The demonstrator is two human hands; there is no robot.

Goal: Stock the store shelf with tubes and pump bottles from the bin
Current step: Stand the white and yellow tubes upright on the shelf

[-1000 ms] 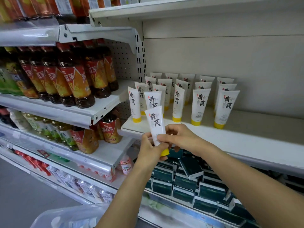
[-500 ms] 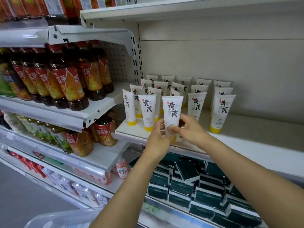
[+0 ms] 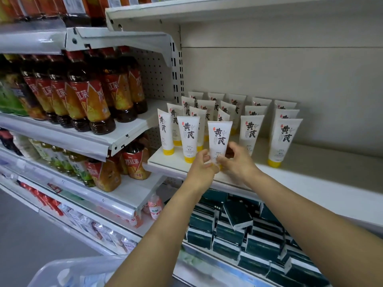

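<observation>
Head view, white shelf (image 3: 323,172), both hands (image 3: 200,164) seemingly grasping upright tube (image 3: 219,139), fingers (image 3: 234,147) curled, tea bottles (image 3: 93,104) left

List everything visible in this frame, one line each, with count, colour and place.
held tube: one, white, yellow cap hidden, front edge of shelf
shelf: one, white, right
stocked tubes: about twenty, white with yellow caps, rows on shelf
tea bottles: many, red-orange labels, left shelves
green bottles: several, lower left shelf
dark boxes: many, dark green, below shelf
bin: one, clear, bottom left
left hand: grips held tube low
right hand: pinches held tube low
</observation>
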